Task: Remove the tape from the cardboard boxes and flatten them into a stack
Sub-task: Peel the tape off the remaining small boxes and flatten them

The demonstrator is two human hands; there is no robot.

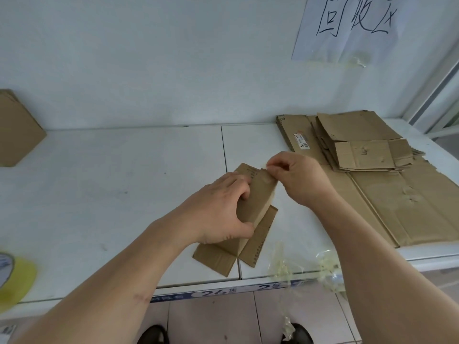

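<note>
Flattened boxes (pixel 372 155) already stacked far right. Left hand (pixel 218 209) grips a small box (pixel 258 207); right hand (pixel 298 180) pinches tape at its top edge. Another box (pixel 17 127) waits far left

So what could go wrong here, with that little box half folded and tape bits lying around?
The right hand pinches at the top edge of the box that the left hand grips; a hard pull might tear the cardboard instead of freeing tape.

The peeled tape hangs over the table edge and could stick to a sleeve or fall underfoot.

The stack sits unevenly and might slide.
</note>
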